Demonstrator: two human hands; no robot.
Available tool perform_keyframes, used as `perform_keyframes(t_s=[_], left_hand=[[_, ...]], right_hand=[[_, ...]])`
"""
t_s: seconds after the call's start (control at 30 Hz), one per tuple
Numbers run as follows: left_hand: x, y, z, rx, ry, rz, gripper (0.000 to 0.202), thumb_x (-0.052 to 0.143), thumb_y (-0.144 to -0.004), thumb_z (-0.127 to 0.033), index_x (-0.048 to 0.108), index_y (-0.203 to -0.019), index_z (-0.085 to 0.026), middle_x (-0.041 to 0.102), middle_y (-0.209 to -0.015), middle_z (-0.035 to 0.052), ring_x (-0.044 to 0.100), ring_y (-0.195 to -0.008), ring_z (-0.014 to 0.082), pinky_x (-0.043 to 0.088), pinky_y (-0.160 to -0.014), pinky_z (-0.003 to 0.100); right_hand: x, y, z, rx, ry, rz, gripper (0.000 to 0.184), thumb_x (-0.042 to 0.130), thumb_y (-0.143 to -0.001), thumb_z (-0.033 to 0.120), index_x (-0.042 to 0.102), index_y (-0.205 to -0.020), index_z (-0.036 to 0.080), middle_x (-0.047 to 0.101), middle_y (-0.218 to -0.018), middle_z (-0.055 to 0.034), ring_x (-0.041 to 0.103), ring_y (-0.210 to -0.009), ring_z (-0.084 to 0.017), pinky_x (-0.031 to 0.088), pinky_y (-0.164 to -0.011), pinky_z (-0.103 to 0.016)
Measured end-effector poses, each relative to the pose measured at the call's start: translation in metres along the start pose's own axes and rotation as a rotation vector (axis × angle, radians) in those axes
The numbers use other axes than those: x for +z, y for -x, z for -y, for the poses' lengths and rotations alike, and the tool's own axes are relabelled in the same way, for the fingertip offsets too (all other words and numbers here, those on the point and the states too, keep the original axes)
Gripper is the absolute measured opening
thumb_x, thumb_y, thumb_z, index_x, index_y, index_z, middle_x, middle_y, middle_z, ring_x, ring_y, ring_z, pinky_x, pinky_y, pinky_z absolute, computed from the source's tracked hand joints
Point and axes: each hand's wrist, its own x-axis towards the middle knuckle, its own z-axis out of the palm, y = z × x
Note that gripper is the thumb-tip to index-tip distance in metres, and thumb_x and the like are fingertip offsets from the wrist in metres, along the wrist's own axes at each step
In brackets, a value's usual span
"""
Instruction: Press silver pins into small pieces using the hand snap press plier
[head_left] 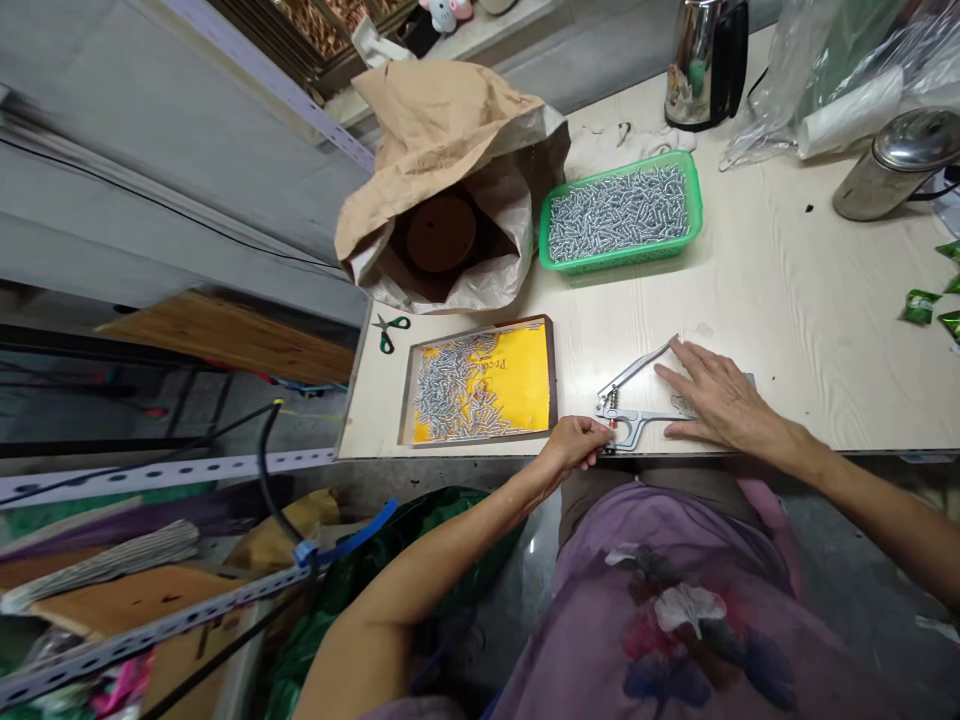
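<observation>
On the table's front edge lies a silver hand tool (636, 424) with a lever arm raised at an angle and a small coil spring at its jaw end. My left hand (579, 443) is closed in a pinch at that jaw end; whatever its fingertips hold is too small to name. My right hand (720, 398) is open, fingers spread, over the tool's handle end, with fingertips near the raised lever's tip. Left of the tool, a shallow tray (553, 375) with a yellow lining holds many small silver metal pieces (450, 395).
A green basket (556, 262) full of similar metal pieces stands behind. A large brown paper sack (450, 110) gapes at the back left. Green-handled scissors (388, 334) lie near the left edge. An electric kettle (694, 65), a metal pot (885, 175) and green packets (919, 307) are farther right.
</observation>
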Motion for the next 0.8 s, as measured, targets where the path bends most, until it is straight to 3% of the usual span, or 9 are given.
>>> perform_keyframes(t_s=[0.1,0.2,0.37,0.5,0.57,0.7,0.8], left_hand=[[0.001,0.0,0.001,0.003,-0.002,-0.016,0.015,0.068,-0.081,-0.021,0.063,-0.071,-0.011,0.045,-0.04,-0.0096,0.037,-0.031,0.002,0.025,-0.034,0.013],[0.002,0.0,0.002,-0.006,0.003,-0.03,0.014,0.068,-0.081,-0.02,0.063,-0.072,-0.011,0.045,-0.04,-0.0096,0.038,-0.032,0.0022,0.026,-0.034,0.013],[0.003,-0.004,0.006,0.005,0.013,-0.043,0.016,0.071,-0.08,-0.023,0.062,-0.072,-0.012,0.043,-0.039,-0.0101,0.038,-0.032,0.0029,0.026,-0.036,0.013],[0.001,-0.004,0.014,0.055,-0.092,-0.051,0.021,0.069,-0.082,-0.03,0.064,-0.073,-0.012,0.046,-0.044,-0.0081,0.04,-0.035,0.0044,0.031,-0.039,0.016],[0.001,0.0,0.02,0.222,-0.261,-0.141,0.021,0.066,-0.085,-0.031,0.065,-0.073,-0.013,0.053,-0.053,-0.0042,0.049,-0.043,0.0072,0.038,-0.046,0.018],[0.01,0.002,0.018,0.769,-0.662,-0.374,0.014,0.063,-0.088,-0.029,0.067,-0.094,-0.017,0.067,-0.091,0.0061,0.064,-0.084,0.0183,0.051,-0.073,0.027],[0.021,-0.011,0.002,1.012,-0.905,-0.357,0.039,0.07,-0.083,-0.029,0.058,-0.117,-0.014,0.062,-0.118,0.0153,0.057,-0.11,0.0278,0.05,-0.092,0.039]], right_hand=[[0.004,-0.012,-0.021,-0.069,0.014,0.051,0.094,0.066,-0.071,0.07,0.039,-0.144,0.017,0.036,-0.151,-0.0231,0.029,-0.139,-0.042,0.033,-0.103,-0.059],[0.007,-0.023,-0.032,-0.108,0.018,0.063,0.098,0.065,-0.068,0.073,0.04,-0.143,0.016,0.047,-0.141,-0.0226,0.036,-0.133,-0.041,0.03,-0.105,-0.06],[0.001,-0.031,-0.025,-0.113,0.119,0.098,0.088,0.072,-0.064,0.067,0.05,-0.13,0.013,0.061,-0.117,-0.0194,0.053,-0.108,-0.036,0.033,-0.1,-0.055],[-0.007,-0.028,-0.013,-0.09,0.174,0.133,0.058,0.071,-0.072,0.054,0.058,-0.112,0.014,0.063,-0.106,-0.0159,0.054,-0.098,-0.031,0.036,-0.09,-0.046],[-0.012,-0.024,-0.007,-0.082,0.168,0.152,0.044,0.069,-0.077,0.047,0.06,-0.105,0.014,0.063,-0.102,-0.0148,0.053,-0.095,-0.03,0.036,-0.085,-0.042],[-0.016,-0.016,0.002,-0.059,0.162,0.166,0.036,0.067,-0.081,0.039,0.06,-0.105,0.013,0.062,-0.103,-0.0146,0.052,-0.093,-0.028,0.034,-0.079,-0.038],[-0.014,-0.013,0.005,-0.023,0.177,0.123,0.039,0.067,-0.082,0.039,0.059,-0.11,0.013,0.062,-0.105,-0.0144,0.051,-0.094,-0.028,0.033,-0.077,-0.037]])
